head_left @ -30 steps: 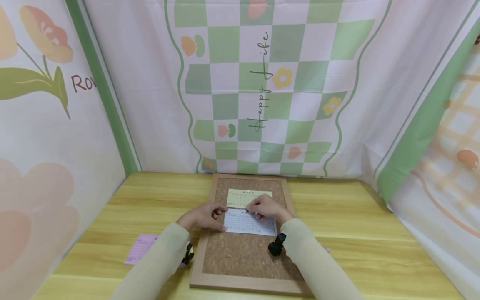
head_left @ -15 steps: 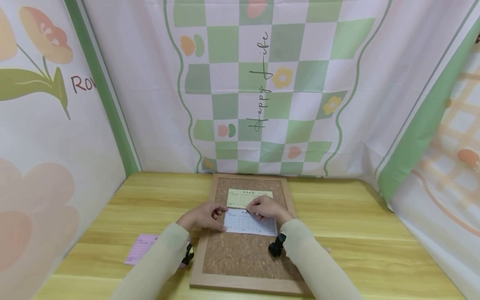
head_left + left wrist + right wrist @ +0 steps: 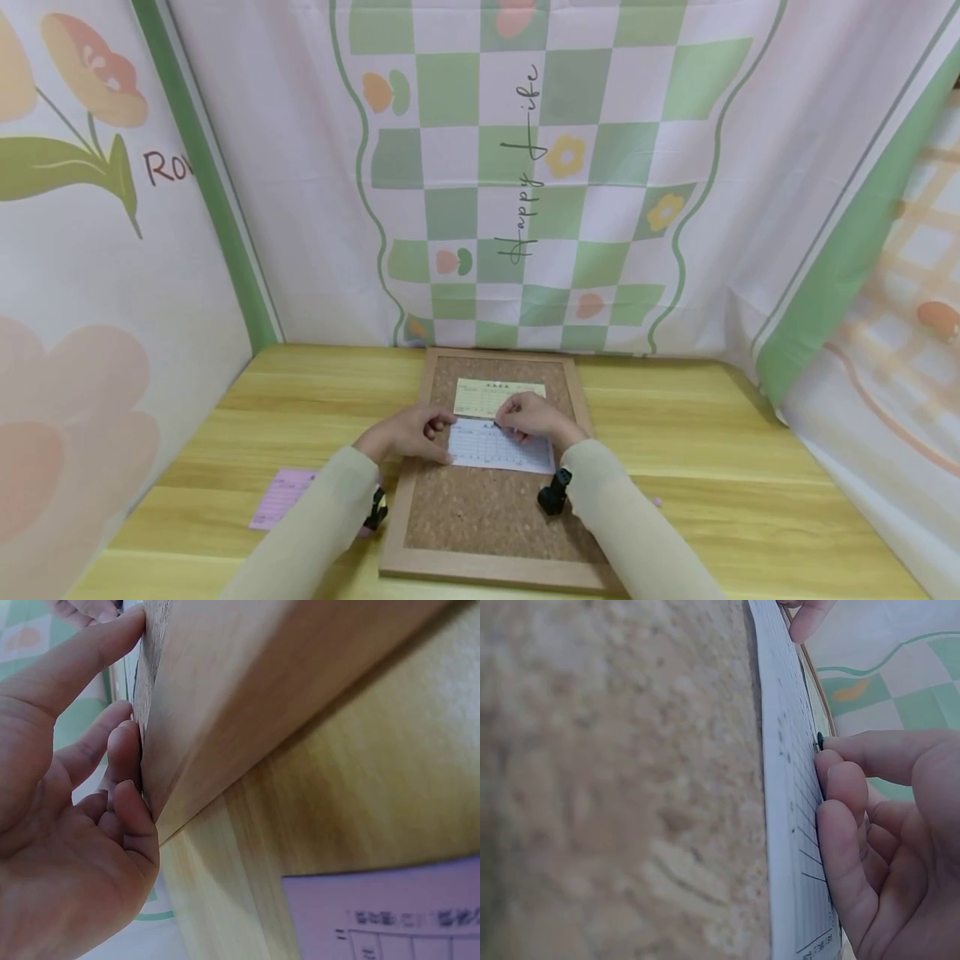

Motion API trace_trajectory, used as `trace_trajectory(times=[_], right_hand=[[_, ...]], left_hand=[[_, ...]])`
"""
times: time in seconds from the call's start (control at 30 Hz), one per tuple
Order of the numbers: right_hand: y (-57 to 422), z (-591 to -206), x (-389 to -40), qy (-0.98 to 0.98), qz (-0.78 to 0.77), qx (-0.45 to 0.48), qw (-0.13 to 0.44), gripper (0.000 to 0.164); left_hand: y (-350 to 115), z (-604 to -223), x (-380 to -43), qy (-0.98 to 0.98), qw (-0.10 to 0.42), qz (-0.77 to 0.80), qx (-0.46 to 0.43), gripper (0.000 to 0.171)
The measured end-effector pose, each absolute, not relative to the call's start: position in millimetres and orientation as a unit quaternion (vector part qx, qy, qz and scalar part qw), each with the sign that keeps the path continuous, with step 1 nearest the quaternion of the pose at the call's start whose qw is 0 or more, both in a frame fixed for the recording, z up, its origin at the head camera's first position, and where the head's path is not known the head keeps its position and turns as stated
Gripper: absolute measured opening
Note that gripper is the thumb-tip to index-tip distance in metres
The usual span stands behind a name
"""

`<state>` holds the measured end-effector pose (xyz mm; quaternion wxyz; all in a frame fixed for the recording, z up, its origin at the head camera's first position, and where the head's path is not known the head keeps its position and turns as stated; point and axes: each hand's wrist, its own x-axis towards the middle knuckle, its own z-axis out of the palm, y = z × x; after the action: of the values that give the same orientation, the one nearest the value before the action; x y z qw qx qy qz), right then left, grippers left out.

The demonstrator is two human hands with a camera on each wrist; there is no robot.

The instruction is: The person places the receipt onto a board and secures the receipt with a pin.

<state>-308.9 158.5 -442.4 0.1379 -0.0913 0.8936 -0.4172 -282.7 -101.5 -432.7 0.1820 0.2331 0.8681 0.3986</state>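
Note:
A white printed form slip (image 3: 480, 450) lies on a wood-framed cork board (image 3: 480, 517). My left hand (image 3: 408, 433) rests on the slip's left edge, thumb at the lower corner and index finger at the upper one; its other fingers curl loosely. At the slip's top edge my right hand (image 3: 536, 417) holds a small dark thumbtack (image 3: 821, 740) at its fingertips. The tack's point is hidden. Just above lies a yellow form slip (image 3: 472, 398), partly covered by the right hand.
To the left of the board a pink form slip (image 3: 281, 498) lies on the wooden table (image 3: 720, 433), partly under my left sleeve. A tiny pink object (image 3: 657, 502) sits right of the right forearm. A patterned curtain (image 3: 525, 208) hangs behind the table.

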Motion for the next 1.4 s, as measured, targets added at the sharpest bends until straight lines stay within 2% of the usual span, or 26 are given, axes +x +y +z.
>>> trace_trajectory(times=[0.87,1.4], right_hand=[[151.4,-436.9,-307.4,0.904,-0.392,-0.085,0.147,0.01],[167.3,-425.9,-300.1,0.898,-0.379,-0.134,0.178,0.015]], left_hand=[[-102.4,-435.6,-284.4,0.867,0.186,0.403,0.226,0.06],[-101.4,-432.4,-282.0,0.863,0.186,0.408,0.232,0.06]])
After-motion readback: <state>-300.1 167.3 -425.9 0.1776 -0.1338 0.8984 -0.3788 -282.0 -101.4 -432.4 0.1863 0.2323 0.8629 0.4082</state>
